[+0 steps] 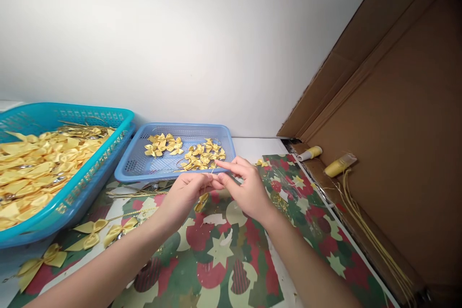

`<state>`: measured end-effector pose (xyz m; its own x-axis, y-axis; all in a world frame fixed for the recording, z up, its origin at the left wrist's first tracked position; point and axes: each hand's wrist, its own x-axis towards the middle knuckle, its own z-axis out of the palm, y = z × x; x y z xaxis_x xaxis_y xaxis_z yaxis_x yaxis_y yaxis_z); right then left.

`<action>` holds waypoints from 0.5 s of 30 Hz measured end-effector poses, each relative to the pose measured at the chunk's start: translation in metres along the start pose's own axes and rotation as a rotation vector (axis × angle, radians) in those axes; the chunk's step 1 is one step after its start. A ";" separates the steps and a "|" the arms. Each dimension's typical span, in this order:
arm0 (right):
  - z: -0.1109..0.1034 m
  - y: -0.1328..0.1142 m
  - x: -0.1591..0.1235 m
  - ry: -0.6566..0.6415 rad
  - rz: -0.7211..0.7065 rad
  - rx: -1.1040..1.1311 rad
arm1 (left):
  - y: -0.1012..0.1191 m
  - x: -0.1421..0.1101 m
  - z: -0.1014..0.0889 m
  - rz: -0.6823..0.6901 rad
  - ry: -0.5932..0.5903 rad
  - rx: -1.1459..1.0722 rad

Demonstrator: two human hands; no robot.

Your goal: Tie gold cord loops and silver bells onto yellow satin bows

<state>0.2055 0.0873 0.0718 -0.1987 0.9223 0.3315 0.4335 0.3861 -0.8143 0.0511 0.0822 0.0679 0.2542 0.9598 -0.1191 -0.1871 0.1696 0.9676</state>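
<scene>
My left hand (187,195) and my right hand (249,190) meet above the table, just in front of the small blue basket (135,173). Both are closed in a pinch on a thin gold cord (212,171), a short piece of which shows between the fingers. A yellow ribbon bow (201,202) hangs just below my left fingers, partly hidden by them. The right index finger stretches forward over the cord. Inside the small basket lie two clusters of yellow bows (164,144), some with gold loops.
At left, a large turquoise basket (124,118) is heaped with yellow bows. Loose bows (92,233) and gold cords (135,194) lie on the patterned table cover (220,250). On the right are a cardboard wall (393,120), two yellow rolls (337,166) and long cords (375,240).
</scene>
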 end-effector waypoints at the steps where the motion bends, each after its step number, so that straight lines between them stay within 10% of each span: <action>1: 0.000 0.000 0.000 -0.020 -0.014 0.002 | 0.000 0.000 -0.001 0.008 -0.025 0.028; 15: -0.017 -0.007 0.002 -0.204 -0.205 -0.154 | 0.001 -0.007 -0.004 0.089 -0.189 0.368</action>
<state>0.2167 0.0865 0.0859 -0.4609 0.8085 0.3659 0.4913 0.5758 -0.6535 0.0450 0.0769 0.0690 0.4281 0.9035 -0.0222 0.1267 -0.0357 0.9913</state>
